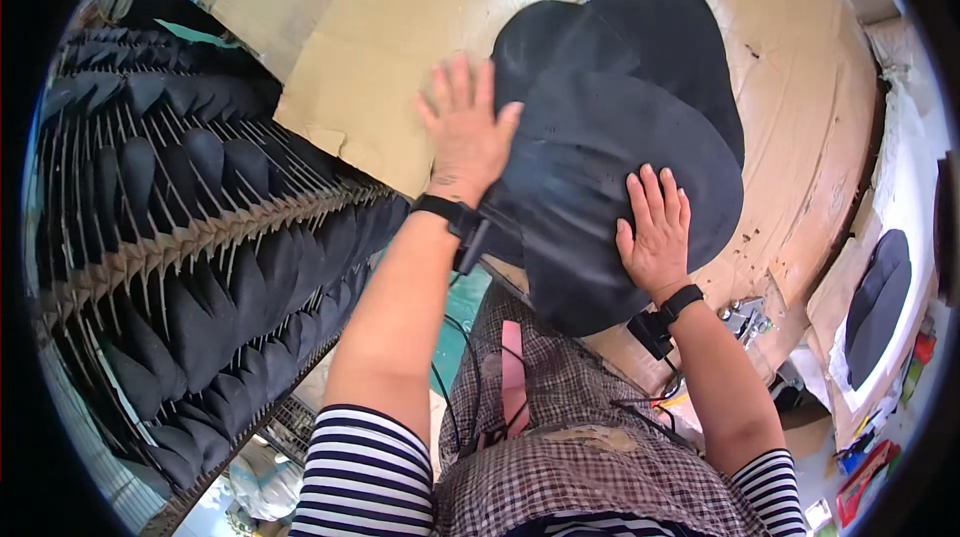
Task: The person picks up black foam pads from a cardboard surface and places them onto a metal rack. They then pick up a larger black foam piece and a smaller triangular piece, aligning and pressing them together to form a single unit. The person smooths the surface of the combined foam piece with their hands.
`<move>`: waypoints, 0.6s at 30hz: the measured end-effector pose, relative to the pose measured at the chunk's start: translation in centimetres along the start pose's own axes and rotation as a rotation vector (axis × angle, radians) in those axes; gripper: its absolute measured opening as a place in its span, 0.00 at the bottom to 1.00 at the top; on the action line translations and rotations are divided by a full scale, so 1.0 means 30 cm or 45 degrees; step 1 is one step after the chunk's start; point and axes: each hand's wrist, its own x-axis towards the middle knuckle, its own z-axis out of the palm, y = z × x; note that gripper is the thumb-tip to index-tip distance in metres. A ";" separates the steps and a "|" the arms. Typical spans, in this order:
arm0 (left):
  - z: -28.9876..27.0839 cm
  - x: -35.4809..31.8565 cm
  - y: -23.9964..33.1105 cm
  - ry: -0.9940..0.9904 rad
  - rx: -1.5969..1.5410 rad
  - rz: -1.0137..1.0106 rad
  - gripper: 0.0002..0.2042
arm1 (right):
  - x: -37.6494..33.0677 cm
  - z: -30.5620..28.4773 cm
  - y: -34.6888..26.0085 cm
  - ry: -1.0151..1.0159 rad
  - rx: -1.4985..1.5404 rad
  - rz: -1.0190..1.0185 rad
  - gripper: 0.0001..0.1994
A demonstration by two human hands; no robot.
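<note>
Several thin black sheet pieces with rounded lobes overlap on the cardboard-covered tabletop; their exact material I cannot tell. The front black piece has soft creases, and a darker black piece shows behind it. My right hand lies with fingers stretched out on the front piece, near its right side. Fingers spread, my left hand is over the left border of the pieces, mostly above bare cardboard. Whether its palm touches them I cannot tell. Neither hand grips anything.
At my left stands a rack with rows of dark, rounded pieces on thin rods. Small metal parts lie at the table's right front edge. Farther right, dark oval pieces rest on a white surface. Black cables hang by my apron.
</note>
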 end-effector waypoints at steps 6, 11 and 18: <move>-0.047 -0.071 0.273 -0.107 -0.465 0.229 0.36 | -0.002 0.017 0.010 -0.027 0.005 0.002 0.32; -0.017 -0.087 0.299 -0.149 -0.310 0.259 0.36 | -0.012 0.000 0.005 -0.024 -0.020 0.014 0.32; -0.021 0.015 -0.031 -0.027 0.054 -0.266 0.33 | -0.005 0.008 -0.001 0.011 0.015 -0.007 0.32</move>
